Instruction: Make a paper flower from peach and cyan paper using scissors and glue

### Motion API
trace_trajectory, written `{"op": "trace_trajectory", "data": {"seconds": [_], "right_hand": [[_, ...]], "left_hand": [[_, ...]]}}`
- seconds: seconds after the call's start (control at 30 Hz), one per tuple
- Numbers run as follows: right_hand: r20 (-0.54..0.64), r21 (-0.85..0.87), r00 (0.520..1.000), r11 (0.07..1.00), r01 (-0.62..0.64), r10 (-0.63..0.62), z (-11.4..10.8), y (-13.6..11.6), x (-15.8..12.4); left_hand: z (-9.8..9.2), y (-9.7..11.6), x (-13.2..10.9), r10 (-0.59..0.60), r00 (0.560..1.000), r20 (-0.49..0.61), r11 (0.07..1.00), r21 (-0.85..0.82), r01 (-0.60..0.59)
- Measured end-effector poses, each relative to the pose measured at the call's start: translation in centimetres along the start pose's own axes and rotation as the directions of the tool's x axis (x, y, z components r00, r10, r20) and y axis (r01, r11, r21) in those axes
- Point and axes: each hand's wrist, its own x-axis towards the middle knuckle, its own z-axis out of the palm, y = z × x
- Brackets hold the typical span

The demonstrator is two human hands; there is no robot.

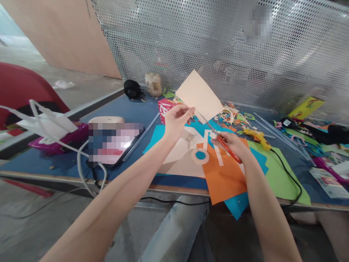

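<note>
Head view: left hand (176, 120) pinches cream paper (199, 95) edge aloft — right hand (232, 144) grips scissors (218, 136).

The cream paper sheet (198, 95) rises tilted above my left grip (176, 118), pinched at its lower edge, plain and flat. The scissors (218, 136), orange-handled with slim metal blades, sit in my right grip (231, 145), their tips pointing up-left and meeting the sheet's lower edge.
</note>
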Motion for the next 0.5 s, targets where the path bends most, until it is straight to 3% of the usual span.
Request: {"op": "trace_trajectory", "data": {"seconds": [0.5], "right_hand": [[-0.041, 0.079, 0.999, 0.997, -0.003, 0.006, 0.5, 0.7, 0.52]], "left_hand": [[0.02, 0.43, -0.22, -0.07, 0.998, -0.008, 0.996, -0.047, 0.07]]}}
